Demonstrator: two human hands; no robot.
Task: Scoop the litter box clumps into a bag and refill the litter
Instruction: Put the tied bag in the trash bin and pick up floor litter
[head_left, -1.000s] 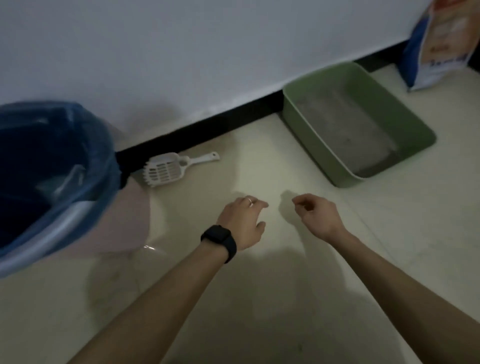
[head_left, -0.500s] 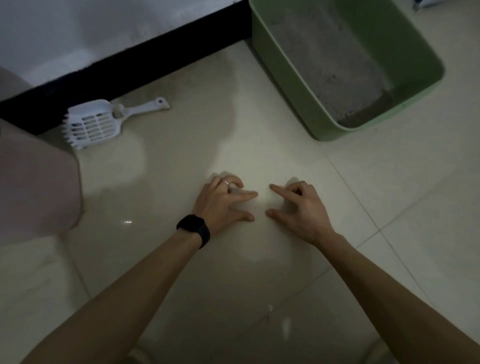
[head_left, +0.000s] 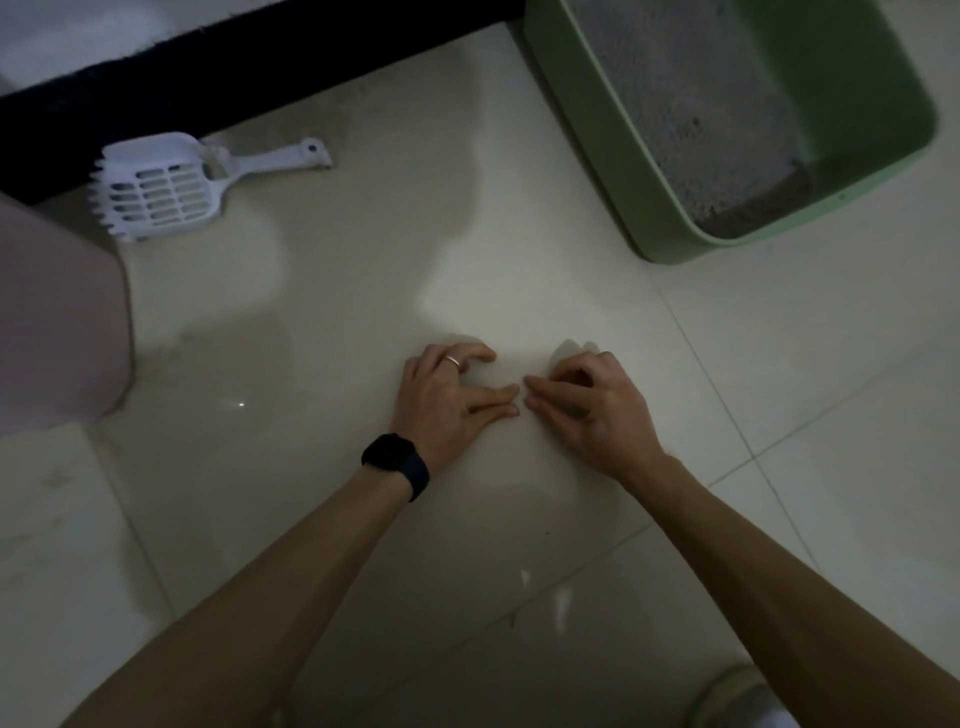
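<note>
White plastic at left, green at right, nothing yet scooped.

Scoop (head_left: 156, 195) flat on the floor by the dark skirting, far left, untouched. Rested left hand (head_left: 447, 395) mid-floor, fingers loosely bent, tips down, gripping nothing. Had right hand (head_left: 592, 405) just beside it, index and thumb stretched out, tips nearly meeting the left's, other fingers curled, likewise empty. Box (head_left: 649, 208) at top right, well apart from both hands, with grey litter (head_left: 691, 104) inside and a darker patch at its near end. Saw no bag. Judged nothing done: scooping, bagging and refilling all left.
</note>
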